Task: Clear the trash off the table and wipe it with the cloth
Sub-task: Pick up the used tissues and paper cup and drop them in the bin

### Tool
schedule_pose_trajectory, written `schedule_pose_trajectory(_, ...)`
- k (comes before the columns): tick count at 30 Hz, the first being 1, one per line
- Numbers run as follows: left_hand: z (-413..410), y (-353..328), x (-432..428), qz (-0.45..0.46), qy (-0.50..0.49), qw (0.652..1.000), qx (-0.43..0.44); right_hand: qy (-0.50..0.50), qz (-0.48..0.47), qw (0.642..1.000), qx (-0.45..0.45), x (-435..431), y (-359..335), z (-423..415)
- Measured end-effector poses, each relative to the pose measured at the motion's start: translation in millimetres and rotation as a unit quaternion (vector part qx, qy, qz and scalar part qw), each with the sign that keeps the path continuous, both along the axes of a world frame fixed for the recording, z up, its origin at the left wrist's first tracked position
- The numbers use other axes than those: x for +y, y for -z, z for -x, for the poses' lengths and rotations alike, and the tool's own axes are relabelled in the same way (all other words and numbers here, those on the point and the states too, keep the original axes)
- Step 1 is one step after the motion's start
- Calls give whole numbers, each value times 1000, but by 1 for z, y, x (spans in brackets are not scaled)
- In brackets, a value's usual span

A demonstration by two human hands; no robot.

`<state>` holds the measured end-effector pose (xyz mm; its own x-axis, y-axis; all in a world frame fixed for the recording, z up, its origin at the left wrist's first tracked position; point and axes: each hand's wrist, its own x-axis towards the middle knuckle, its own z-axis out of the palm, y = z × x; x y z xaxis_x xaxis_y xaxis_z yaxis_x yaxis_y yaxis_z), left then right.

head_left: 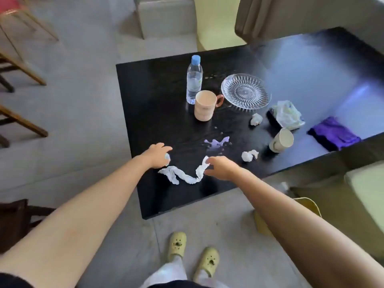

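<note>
A long twisted white tissue (182, 175) lies near the front edge of the black table (149, 113). My right hand (221, 167) pinches its right end. My left hand (158, 155) rests on the table just above its left end, curled around a small white scrap. Two crumpled tissue balls lie further right, one (249, 155) near the front and one (256, 119) further back. A crumpled plastic wrapper (287, 115) and a tipped-over paper cup (282, 140) lie at the right. The purple cloth (334, 134) sits folded at the right edge. A small spill (217, 143) glistens mid-table.
A water bottle (194, 80), a beige mug (205, 105) and a glass dish (245, 91) stand mid-table. A yellow bin (307, 204) sits on the floor to the right, behind my right arm. Wooden chairs (18, 65) stand to the left, pale seats behind and right.
</note>
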<state>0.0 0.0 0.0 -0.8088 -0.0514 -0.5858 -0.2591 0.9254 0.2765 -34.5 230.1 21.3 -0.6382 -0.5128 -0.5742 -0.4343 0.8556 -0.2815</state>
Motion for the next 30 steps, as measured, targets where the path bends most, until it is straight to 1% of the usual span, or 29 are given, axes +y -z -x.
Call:
schedule_pose_trajectory(2, -11, 13, -6, 23, -20, 999, -13, 43, 4, 999, 2, -13, 17, -13)
schedule_pose_trajectory(4, -26, 34, -11, 17, -3, 1000, -19, 50, -8, 998, 23, -25, 34, -28)
schedule_pose_trajectory(7, -35, 49, -17, -19, -8, 999, 30, 67, -36, 996, 54, -38, 55, -34)
schedule_pose_trajectory(10, -38, 55, -17, -20, -18, 997, 68, 92, -41, 992, 70, -44, 65, -39)
schedule_pose_trajectory(14, -31, 62, -16, -64, -63, 991, 94, 111, 15, 989, 93, -53, 75, -41)
schedule_pose_trajectory(17, -27, 66, -10, -111, -132, 980, 98, 139, 59, 986, 65, -60, 79, -47)
schedule_pose_trajectory(20, -28, 66, -2, -116, -141, 978, 103, 188, 88, 978, 30, -65, 75, -51)
schedule_pose_trajectory(22, -30, 66, 5, -127, -142, 977, 97, 233, 111, 966, 11, -67, 73, -50)
schedule_pose_trajectory(24, -34, 65, 11, -153, -169, 970, 84, 294, 141, 945, -5, -68, 70, -48)
schedule_pose_trajectory(27, -39, 63, 18, -201, -241, 948, 53, 358, 179, 915, -53, -68, 68, -46)
schedule_pose_trajectory(28, -40, 64, 20, -222, -267, 937, 45, 359, 188, 911, -71, -68, 67, -46)
schedule_pose_trajectory(30, -41, 63, 24, -289, -319, 902, 21, 351, 203, 908, -102, -67, 64, -45)
